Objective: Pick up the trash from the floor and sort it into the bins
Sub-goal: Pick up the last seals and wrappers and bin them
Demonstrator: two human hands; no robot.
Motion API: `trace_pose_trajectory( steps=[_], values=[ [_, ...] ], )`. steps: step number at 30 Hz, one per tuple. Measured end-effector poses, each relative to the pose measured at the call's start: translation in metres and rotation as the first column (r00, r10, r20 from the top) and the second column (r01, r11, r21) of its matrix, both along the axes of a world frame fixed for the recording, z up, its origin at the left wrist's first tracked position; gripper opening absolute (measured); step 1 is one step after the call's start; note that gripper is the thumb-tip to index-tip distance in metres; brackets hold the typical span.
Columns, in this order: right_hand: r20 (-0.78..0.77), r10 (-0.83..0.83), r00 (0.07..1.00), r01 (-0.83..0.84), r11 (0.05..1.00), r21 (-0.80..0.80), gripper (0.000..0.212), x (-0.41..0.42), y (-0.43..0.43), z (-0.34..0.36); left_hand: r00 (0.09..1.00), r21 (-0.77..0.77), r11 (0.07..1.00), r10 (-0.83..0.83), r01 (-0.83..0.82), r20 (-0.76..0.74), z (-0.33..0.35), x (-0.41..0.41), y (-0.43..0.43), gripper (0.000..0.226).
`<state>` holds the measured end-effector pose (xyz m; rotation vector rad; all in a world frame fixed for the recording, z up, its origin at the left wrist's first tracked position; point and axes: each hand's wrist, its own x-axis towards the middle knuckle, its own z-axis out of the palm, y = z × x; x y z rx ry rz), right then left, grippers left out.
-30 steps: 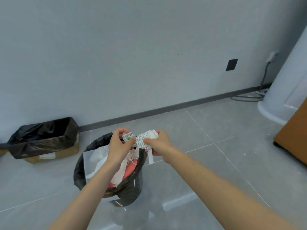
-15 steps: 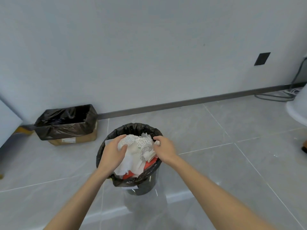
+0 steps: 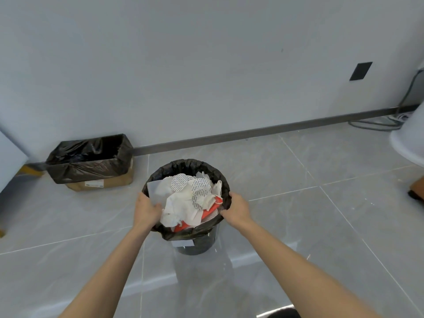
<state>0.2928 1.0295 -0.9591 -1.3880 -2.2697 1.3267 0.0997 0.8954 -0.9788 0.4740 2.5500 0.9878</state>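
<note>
A round bin lined with a black bag stands on the grey tiled floor in front of me. It is full of crumpled white paper, round printed foil seals and a red item. My left hand grips the bin's left rim, thumb over the edge. My right hand grips the right rim in the same way. Neither hand holds any trash. A second bin, a cardboard box lined with a black bag, sits by the wall at the back left.
Grey cables lie along the skirting at the back right. A white rounded body and a brown piece of furniture stand at the right edge. A white panel is at the far left.
The printed seals and paper that both hands held above the bin now lie inside it. Both hands have let go and moved outward onto the bin's rim.
</note>
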Motion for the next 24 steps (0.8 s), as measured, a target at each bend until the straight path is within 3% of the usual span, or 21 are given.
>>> trace_pose_trajectory(
  steps=[3,8,11,18,19,22,24],
  values=[
    [0.015,-0.035,0.999,0.037,0.996,-0.081,0.032,0.016,0.018,0.009,0.997,0.006,0.998,-0.07,0.07,-0.031,0.006,0.017,0.013,0.056],
    [0.048,-0.214,0.976,0.219,0.954,-0.203,0.035,0.067,0.061,0.024,0.969,0.025,0.97,-0.238,0.24,-0.058,0.02,0.066,0.061,0.031],
    [0.087,-0.266,0.96,0.279,0.941,-0.19,0.011,0.102,0.085,0.024,0.94,0.059,0.939,-0.339,0.34,-0.021,0.024,0.098,0.097,0.037],
    [0.15,-0.446,0.882,0.468,0.865,-0.182,0.011,0.228,0.119,0.026,0.803,0.133,0.797,-0.595,0.59,0.004,0.027,0.202,0.182,0.058],
    [0.156,-0.468,0.87,0.492,0.85,-0.19,0.013,0.246,0.121,0.025,0.778,0.135,0.772,-0.628,0.622,0.01,0.028,0.218,0.191,0.062],
    [0.189,-0.581,0.791,0.609,0.775,-0.168,0.06,0.304,0.12,0.024,0.702,0.141,0.698,-0.712,0.702,0.024,0.024,0.271,0.219,0.071],
    [0.183,-0.655,0.733,0.679,0.72,-0.144,0.067,0.343,0.115,0.021,0.652,0.163,0.647,-0.758,0.745,0.024,0.018,0.309,0.236,0.069]
  ],
)
